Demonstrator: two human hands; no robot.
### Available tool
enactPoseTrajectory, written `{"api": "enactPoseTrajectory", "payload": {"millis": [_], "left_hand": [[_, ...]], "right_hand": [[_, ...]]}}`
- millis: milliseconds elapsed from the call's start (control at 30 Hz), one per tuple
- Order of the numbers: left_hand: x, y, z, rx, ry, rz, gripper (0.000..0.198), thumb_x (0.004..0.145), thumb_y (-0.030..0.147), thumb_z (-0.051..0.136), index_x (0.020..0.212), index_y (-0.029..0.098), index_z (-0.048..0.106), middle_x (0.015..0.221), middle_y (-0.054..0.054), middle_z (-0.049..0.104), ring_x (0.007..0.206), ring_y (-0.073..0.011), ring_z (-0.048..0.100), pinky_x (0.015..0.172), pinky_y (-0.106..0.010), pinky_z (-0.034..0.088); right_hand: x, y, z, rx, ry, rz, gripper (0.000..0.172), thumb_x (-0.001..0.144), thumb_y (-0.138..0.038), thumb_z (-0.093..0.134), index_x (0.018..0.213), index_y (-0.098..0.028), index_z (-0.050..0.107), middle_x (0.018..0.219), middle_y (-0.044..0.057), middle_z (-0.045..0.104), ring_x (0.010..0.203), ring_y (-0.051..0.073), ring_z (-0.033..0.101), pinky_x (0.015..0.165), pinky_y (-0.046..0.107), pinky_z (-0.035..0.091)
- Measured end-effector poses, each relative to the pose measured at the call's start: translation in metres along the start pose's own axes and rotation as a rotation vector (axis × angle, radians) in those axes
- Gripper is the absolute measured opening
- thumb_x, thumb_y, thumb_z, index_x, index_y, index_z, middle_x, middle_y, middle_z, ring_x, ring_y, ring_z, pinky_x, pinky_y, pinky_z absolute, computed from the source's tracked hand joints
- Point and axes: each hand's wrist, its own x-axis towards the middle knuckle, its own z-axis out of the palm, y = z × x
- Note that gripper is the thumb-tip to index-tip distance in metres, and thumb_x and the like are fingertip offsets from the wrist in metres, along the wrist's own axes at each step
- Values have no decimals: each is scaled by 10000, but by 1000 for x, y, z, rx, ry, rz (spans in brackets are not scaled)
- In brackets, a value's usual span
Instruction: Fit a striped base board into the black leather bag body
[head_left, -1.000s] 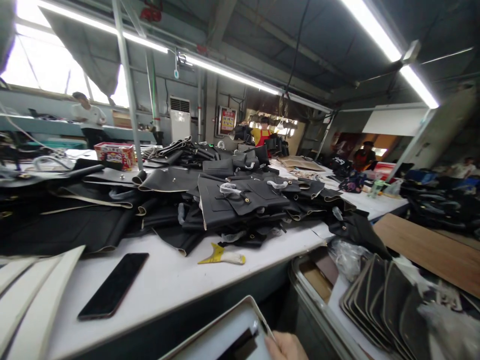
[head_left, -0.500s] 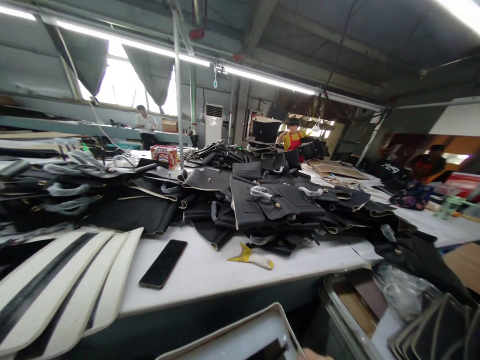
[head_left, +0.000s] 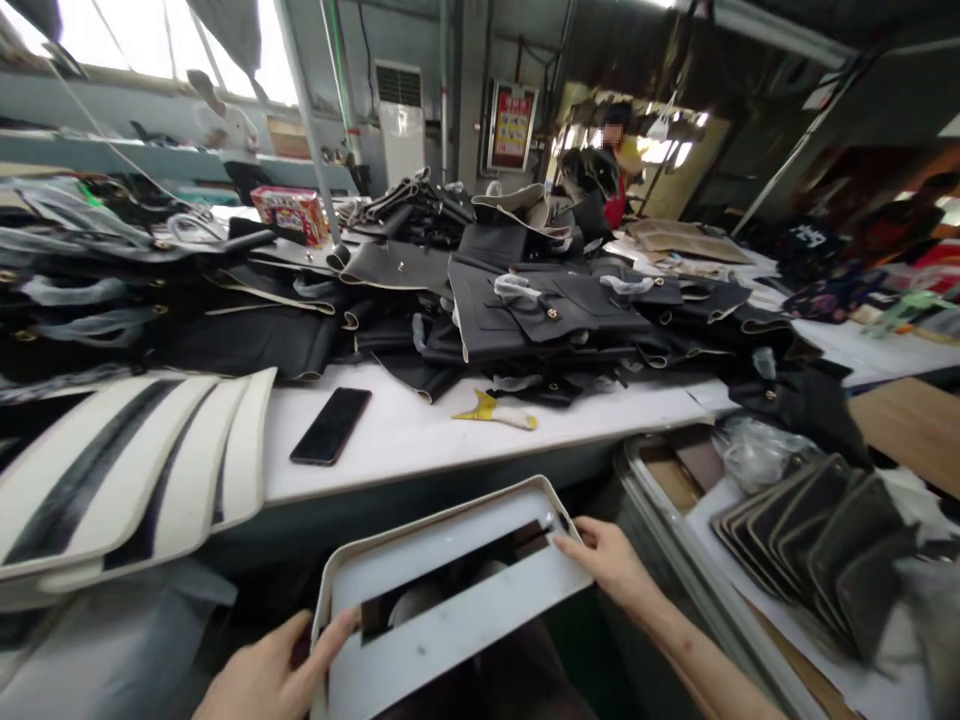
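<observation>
I hold a pale, shallow, tray-like frame [head_left: 465, 612] with rounded corners, a raised cream rim and a long slot through its middle. It is tilted in front of me, below the table's front edge. My left hand [head_left: 274, 668] is closed on its left end, with the thumb over the rim. At the right end my right hand [head_left: 604, 558] grips it, thumb on top near the slot's end. The fingers underneath are hidden. Beyond the frame, a black phone [head_left: 331, 427] and a yellow and white hand tool [head_left: 496, 411] lie on the white table [head_left: 405, 440].
Black bag pieces [head_left: 540, 300] with plastic-wrapped handles are heaped across the table. Curved white panels [head_left: 240, 450] overhang its edge at left. To the right, dark panels [head_left: 817, 540] and clear plastic [head_left: 757, 450] lie beside a metal-edged container [head_left: 637, 470]. Co-workers stand farther back.
The view has tilted downward. The frame, only partly visible at the bottom before, now shows almost whole, with both hands on it; earlier only a few right fingertips showed.
</observation>
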Motion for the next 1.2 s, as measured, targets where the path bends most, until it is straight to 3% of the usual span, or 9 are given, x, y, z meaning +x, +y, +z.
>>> {"api": "enactPoseTrajectory", "payload": {"millis": [100, 200, 400, 733, 833, 933, 1033, 1100, 1200], "left_hand": [[10, 4, -6, -26, -37, -11, 642, 853, 722, 322, 1058, 208, 647, 996, -101, 722, 993, -320, 656, 844, -366, 486], [18, 10, -13, -25, -20, 10, 595, 851, 716, 356, 1074, 228, 614, 977, -72, 721, 960, -298, 662, 807, -331, 476], [40, 15, -20, 21, 40, 116, 493, 908, 625, 321, 919, 237, 625, 928, -41, 693, 948, -256, 632, 797, -317, 431], [66, 14, -21, 20, -56, 173, 462, 928, 548, 295, 763, 226, 581, 814, -38, 649, 845, -235, 617, 745, -320, 389], [65, 13, -20, 4, -45, 190, 467, 929, 549, 306, 770, 223, 600, 813, -38, 660, 842, -234, 619, 738, -310, 397], [61, 15, -23, -43, -20, 220, 445, 918, 550, 353, 851, 229, 654, 862, -33, 691, 868, -234, 633, 748, -288, 426], [58, 19, -26, -70, 11, 228, 422, 901, 538, 400, 850, 232, 686, 842, -25, 701, 843, -229, 641, 740, -270, 449], [59, 20, -27, -67, 18, 228, 426, 899, 529, 400, 815, 226, 687, 813, -27, 696, 815, -224, 638, 736, -269, 454], [62, 18, -25, -49, -12, 229, 452, 919, 525, 356, 807, 215, 665, 820, -37, 686, 813, -221, 629, 737, -280, 445]], "right_hand": [[5, 6, 4, 12, 6, 33, 412, 772, -529, 610, 843, -134, 704, 670, 24, 630, 596, 153, 540, 495, 219, 356], [8, 5, 5, 5, 0, 28, 384, 772, -507, 620, 826, -134, 693, 691, 21, 628, 616, 150, 532, 501, 219, 345], [9, -2, 2, -55, -12, -10, 366, 836, -480, 565, 798, -134, 676, 667, 3, 576, 627, 142, 489, 521, 231, 317], [16, -12, 1, -230, -24, -82, 424, 917, -485, 457, 735, -149, 639, 625, 3, 575, 604, 147, 500, 538, 253, 309], [28, -17, -2, -221, -31, -127, 404, 906, -492, 485, 975, -158, 702, 770, 25, 657, 698, 177, 559, 616, 264, 389], [53, -22, -3, -163, -42, -186, 504, 899, -510, 485, 1221, -157, 645, 1011, 78, 676, 871, 213, 588, 767, 302, 444], [76, -28, -1, -148, -150, -222, 441, 897, -505, 480, 1045, -161, 715, 947, 67, 680, 876, 211, 587, 775, 300, 442], [84, -31, 1, -145, -221, -222, 411, 895, -497, 480, 862, -163, 717, 796, 30, 660, 759, 182, 567, 681, 271, 420], [90, -31, 2, -133, -276, -186, 432, 905, -499, 455, 744, -159, 668, 645, -13, 584, 605, 133, 476, 558, 238, 343]]}}
